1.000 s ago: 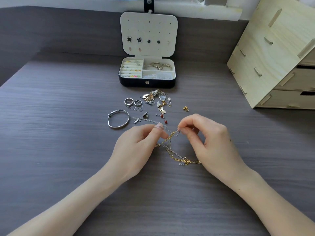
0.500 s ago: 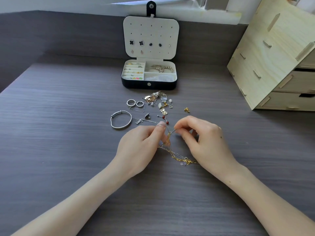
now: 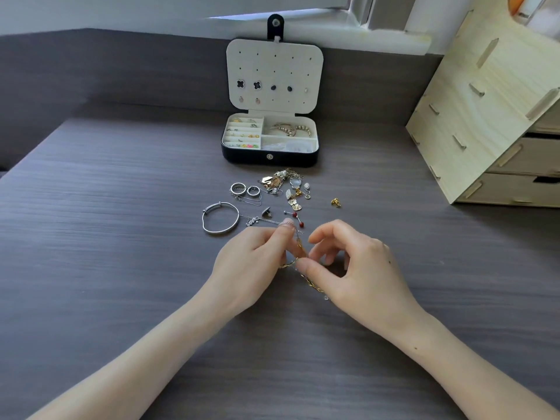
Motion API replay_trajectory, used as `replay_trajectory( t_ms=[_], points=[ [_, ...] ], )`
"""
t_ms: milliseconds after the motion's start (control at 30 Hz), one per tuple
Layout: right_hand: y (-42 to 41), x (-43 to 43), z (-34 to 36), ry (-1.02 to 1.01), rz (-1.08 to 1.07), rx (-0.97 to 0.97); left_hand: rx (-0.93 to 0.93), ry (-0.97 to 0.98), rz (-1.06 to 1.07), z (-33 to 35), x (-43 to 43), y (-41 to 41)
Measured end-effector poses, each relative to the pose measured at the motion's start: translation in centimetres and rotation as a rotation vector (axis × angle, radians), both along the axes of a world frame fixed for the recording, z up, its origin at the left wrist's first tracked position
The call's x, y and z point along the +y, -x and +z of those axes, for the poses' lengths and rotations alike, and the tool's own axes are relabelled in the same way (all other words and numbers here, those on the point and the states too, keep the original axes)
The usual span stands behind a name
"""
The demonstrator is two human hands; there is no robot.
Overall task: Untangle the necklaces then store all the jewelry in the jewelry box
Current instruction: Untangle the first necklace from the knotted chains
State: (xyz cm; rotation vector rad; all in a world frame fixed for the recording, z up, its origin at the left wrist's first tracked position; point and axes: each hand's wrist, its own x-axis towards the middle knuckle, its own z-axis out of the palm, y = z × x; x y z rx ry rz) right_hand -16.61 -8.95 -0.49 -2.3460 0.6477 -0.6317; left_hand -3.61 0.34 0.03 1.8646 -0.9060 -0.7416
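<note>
Tangled gold and silver necklaces (image 3: 312,281) hang between my two hands above the grey table. My left hand (image 3: 251,265) pinches a gold strand at its fingertips. My right hand (image 3: 354,268) pinches the tangle lower down with thumb and fingers, its index finger raised and curled. Part of the chain is hidden under my right palm. The black jewelry box (image 3: 269,157) stands open at the back, earrings pinned in its lid, rings and bracelets in its compartments. Loose on the table lie a silver bangle (image 3: 219,218), two rings (image 3: 245,189) and a pile of earrings and pendants (image 3: 285,186).
A wooden drawer unit (image 3: 485,116) stands at the right, one drawer slightly out. A small gold earring (image 3: 335,203) lies apart from the pile. A raised dark ledge runs along the table's back and left side.
My hands have drawn closer together and the spread tangle has bunched up between them. My right hand's pinch has dropped lower on the chain, and its index finger has lifted off.
</note>
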Motion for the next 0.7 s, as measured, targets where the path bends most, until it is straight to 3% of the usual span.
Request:
replay_trajectory(
  t_ms=[433, 700],
  points=[
    [-0.22, -0.07, -0.57, 0.218, -0.07, 0.061, 0.024, -0.001, 0.012, -0.12, -0.07, -0.07],
    [-0.51, -0.01, -0.77, 0.18, -0.092, 0.044, 0.08, 0.003, 0.014, 0.07, -0.13, -0.1]
  ],
)
